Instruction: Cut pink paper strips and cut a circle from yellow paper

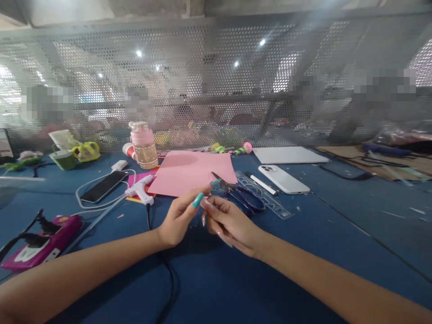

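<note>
My left hand (180,216) and my right hand (232,220) meet at their fingertips over the blue table. Both are closed in a pinch. Whatever lies between the fingers is too small and hidden to name. Just behind the hands is a sheet of pink paper (194,171). Dark-handled scissors (248,198) lie beyond my right fingers, their blades partly over the paper. Under them rests a clear stencil ruler (278,209). To the left of my left hand lies a white glue gun (140,190), its dark cord running toward the table's front.
A magenta power strip (64,231) with plugs sits at left, near a black phone (104,186). A pink-topped bottle (144,146) stands behind. On the right are a white marker (263,184), a white phone (285,179) and a white flat slab (290,155). A perforated screen (219,81) borders the back.
</note>
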Motion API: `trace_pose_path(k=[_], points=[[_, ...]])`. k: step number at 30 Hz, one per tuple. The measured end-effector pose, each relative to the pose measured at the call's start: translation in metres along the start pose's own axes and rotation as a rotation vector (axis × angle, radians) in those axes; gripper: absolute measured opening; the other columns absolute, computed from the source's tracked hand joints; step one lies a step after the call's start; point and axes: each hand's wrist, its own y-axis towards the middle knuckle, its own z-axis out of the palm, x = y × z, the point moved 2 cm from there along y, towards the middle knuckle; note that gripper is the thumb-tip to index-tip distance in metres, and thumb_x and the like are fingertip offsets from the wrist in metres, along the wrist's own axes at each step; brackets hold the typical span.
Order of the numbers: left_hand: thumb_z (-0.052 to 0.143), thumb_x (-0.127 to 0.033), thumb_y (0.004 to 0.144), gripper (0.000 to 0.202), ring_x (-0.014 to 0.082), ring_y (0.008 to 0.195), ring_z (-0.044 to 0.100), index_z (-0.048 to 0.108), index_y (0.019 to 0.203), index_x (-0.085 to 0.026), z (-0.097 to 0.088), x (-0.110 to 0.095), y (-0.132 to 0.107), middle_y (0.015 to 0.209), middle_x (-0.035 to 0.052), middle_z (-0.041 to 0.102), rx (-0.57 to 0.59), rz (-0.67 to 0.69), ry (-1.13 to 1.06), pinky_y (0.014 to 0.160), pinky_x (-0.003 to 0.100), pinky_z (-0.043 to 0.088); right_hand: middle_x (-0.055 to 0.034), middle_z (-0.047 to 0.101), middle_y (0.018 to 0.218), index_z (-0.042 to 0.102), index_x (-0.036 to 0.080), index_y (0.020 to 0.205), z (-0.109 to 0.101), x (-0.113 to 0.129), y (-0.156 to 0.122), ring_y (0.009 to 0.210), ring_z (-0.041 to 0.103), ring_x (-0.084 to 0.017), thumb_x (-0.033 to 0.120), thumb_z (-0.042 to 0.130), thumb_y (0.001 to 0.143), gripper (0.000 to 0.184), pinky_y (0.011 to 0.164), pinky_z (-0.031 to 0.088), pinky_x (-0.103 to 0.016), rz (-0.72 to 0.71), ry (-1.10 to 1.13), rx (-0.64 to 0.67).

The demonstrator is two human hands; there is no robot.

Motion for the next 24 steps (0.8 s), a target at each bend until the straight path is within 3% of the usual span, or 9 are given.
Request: trace_pose_path(k=[2, 4, 5, 8, 11, 13, 19, 24], points=[[0.031, -0.038, 0.09, 0.033, 0.0196, 0.1, 0.049, 0.045, 0.113, -0.019, -0.003, 0.0, -0.002, 0.108, 0.0105, 0.05, -0.14, 0.066, 0.106, 0.084, 0.037, 0.041, 0.0112, 0.042, 0.031, 0.049, 0.018, 0.067, 0.0, 0.004, 0.0, 0.023, 0.027, -0.002, 0.047, 0.06, 0.072, 0.032, 0.026, 0.017, -0.015, -0.007, -0.078, -0.034], [0.031, -0.036, 0.09, 0.025, 0.0172, 0.087, 0.045, 0.043, 0.104, -0.02, -0.007, -0.002, -0.004, 0.095, 0.007, 0.044, -0.304, 0.161, 0.283, 0.075, 0.035, 0.041, 0.0115, 0.041, 0.031, 0.05, 0.018, 0.068, -0.002, 0.006, -0.001, 0.02, 0.026, -0.003, 0.048, 0.058, 0.074, 0.031, 0.023, 0.015, -0.015, -0.01, -0.161, -0.058], [0.032, -0.034, 0.09, 0.02, 0.0163, 0.081, 0.043, 0.043, 0.096, -0.02, -0.008, -0.004, -0.004, 0.088, 0.005, 0.042, -0.326, 0.205, 0.378, 0.071, 0.034, 0.04, 0.0115, 0.042, 0.031, 0.05, 0.018, 0.068, -0.002, 0.007, -0.001, 0.02, 0.026, -0.003, 0.048, 0.057, 0.074, 0.032, 0.022, 0.016, -0.015, -0.013, -0.199, -0.065], [0.025, -0.027, 0.091, 0.023, 0.0152, 0.07, 0.038, 0.041, 0.078, -0.018, -0.006, -0.011, -0.002, 0.074, 0.0019, 0.04, -0.134, 0.289, 0.571, 0.065, 0.033, 0.035, 0.0107, 0.043, 0.033, 0.05, 0.018, 0.067, -0.003, 0.007, -0.002, 0.021, 0.029, -0.002, 0.05, 0.057, 0.073, 0.034, 0.023, 0.019, -0.014, -0.029, -0.276, -0.063], [0.021, -0.023, 0.092, 0.028, 0.0147, 0.067, 0.037, 0.041, 0.073, -0.017, -0.004, -0.016, -0.001, 0.069, 0.0017, 0.04, 0.036, 0.334, 0.624, 0.063, 0.033, 0.034, 0.0095, 0.046, 0.038, 0.048, 0.017, 0.066, -0.003, 0.007, -0.003, 0.024, 0.032, -0.002, 0.051, 0.057, 0.072, 0.035, 0.025, 0.023, -0.013, -0.047, -0.289, -0.058], [0.023, -0.022, 0.091, 0.026, 0.0147, 0.067, 0.036, 0.041, 0.073, -0.017, -0.003, -0.018, -0.002, 0.07, 0.002, 0.041, 0.055, 0.344, 0.645, 0.062, 0.032, 0.034, 0.0088, 0.048, 0.04, 0.048, 0.017, 0.066, -0.003, 0.007, -0.003, 0.026, 0.034, -0.002, 0.051, 0.057, 0.072, 0.036, 0.026, 0.025, -0.013, -0.065, -0.292, -0.056], [0.021, -0.022, 0.09, 0.025, 0.0169, 0.069, 0.035, 0.038, 0.072, -0.017, -0.003, -0.02, -0.004, 0.072, 0.0036, 0.04, -0.065, 0.362, 0.749, 0.062, 0.034, 0.033, 0.0086, 0.046, 0.04, 0.047, 0.018, 0.065, -0.003, 0.009, -0.002, 0.026, 0.033, -0.002, 0.055, 0.054, 0.072, 0.039, 0.027, 0.025, -0.013, -0.089, -0.368, -0.113], [0.02, -0.024, 0.089, 0.026, 0.0183, 0.068, 0.037, 0.041, 0.076, -0.017, 0.0, -0.018, -0.003, 0.071, 0.0051, 0.045, 0.09, 0.328, 0.77, 0.065, 0.036, 0.033, 0.0078, 0.046, 0.042, 0.042, 0.019, 0.066, -0.002, 0.007, -0.003, 0.027, 0.034, -0.003, 0.058, 0.047, 0.076, 0.04, 0.027, 0.025, -0.015, -0.078, -0.43, -0.084]])
